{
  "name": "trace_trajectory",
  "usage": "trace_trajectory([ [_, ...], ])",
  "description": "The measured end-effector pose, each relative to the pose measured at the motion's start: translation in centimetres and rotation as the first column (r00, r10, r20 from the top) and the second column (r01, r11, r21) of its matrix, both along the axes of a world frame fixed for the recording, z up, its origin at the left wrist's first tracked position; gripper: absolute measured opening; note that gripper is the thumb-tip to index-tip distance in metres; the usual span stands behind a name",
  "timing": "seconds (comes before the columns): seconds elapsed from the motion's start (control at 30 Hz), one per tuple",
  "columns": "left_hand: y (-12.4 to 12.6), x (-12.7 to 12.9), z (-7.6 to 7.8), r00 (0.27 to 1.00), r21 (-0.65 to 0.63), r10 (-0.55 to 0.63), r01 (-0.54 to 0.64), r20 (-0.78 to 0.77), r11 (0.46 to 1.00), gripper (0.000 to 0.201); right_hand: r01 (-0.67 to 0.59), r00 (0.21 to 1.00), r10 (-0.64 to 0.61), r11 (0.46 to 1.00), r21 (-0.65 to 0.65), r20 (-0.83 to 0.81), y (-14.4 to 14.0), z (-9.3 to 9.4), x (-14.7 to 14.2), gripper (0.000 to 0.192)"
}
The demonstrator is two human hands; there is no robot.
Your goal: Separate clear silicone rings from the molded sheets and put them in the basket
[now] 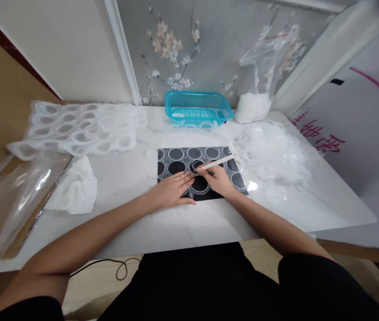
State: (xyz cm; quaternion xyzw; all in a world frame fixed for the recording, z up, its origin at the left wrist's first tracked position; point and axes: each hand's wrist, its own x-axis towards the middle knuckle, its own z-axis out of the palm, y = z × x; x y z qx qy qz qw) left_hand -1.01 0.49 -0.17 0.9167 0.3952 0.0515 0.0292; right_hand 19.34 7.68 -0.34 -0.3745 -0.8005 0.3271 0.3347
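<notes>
Film (200,171) patterned with rings lay mid-desk on black backing, looking thin, floppy and best lifted by an edge, left hand (172,191) flat upon it, right hand (218,178) pinching a stick (216,163) toward two o'clock.

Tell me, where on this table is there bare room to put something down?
Bare table runs along the near edge, in front of the black sheet under the left hand and right hand. A smaller patch lies between the white cloth and that sheet. The far side is crowded: ring sheets, blue basket, plastic heap.
</notes>
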Motion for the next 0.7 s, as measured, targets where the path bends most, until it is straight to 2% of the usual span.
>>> trace_trajectory([
  [0.33,0.0,-0.2,0.0,1.0,-0.043,-0.006,0.007,0.016,0.999,0.083,0.065,0.998,-0.066,0.994,-0.084,-0.001,-0.6,0.0,0.1,0.03],
  [0.47,-0.1,-0.2,0.0,1.0,-0.047,-0.001,0.001,0.007,0.999,0.082,0.055,0.998,-0.054,0.997,-0.06,0.019,-0.4,0.1,0.2,0.028],
  [0.53,0.0,-0.2,0.0,1.0,-0.056,0.002,-0.002,0.012,0.998,0.083,0.041,0.998,-0.042,0.999,0.008,0.043,-0.8,-0.1,0.2,0.027],
  [0.6,0.0,-0.3,0.0,1.0,-0.072,0.003,-0.001,0.025,0.997,0.084,0.019,0.992,-0.041,0.984,0.177,0.123,-1.6,-0.3,0.1,0.025],
  [0.7,0.1,-0.4,0.1,0.999,-0.102,-0.018,0.023,0.045,0.995,0.093,-0.114,0.936,-0.053,0.891,0.44,0.349,-2.0,-0.3,-0.4,0.02],
])
